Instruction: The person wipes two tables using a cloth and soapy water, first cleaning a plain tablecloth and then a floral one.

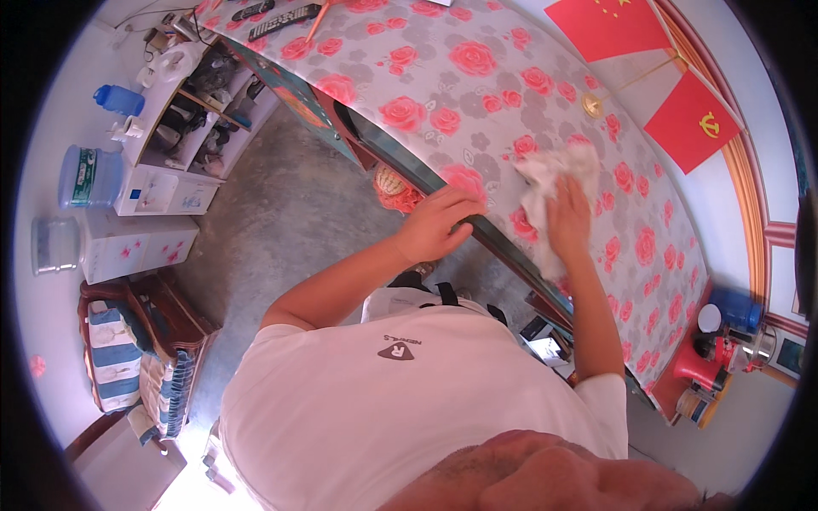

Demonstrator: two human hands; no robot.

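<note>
My right hand (569, 220) presses a crumpled whitish cloth (543, 172) against a tablecloth (460, 89) patterned with red roses and grey flowers. The fingers lie over the cloth, so I cannot see how much of it is bunched under the palm. To the left, my left hand (441, 217) rests at the front edge of the covered table. Nothing is in it; its thumb stands apart from the fingers, which are slightly bent over the tablecloth's border.
Two small red flags on a stand with a round gold base (592, 105) are at the wall side. Remote controls (284, 22) lie at the far left end. A red-handled kettle (725, 351) stands at the right end. Below the table edge sits a red net bag (399, 191).
</note>
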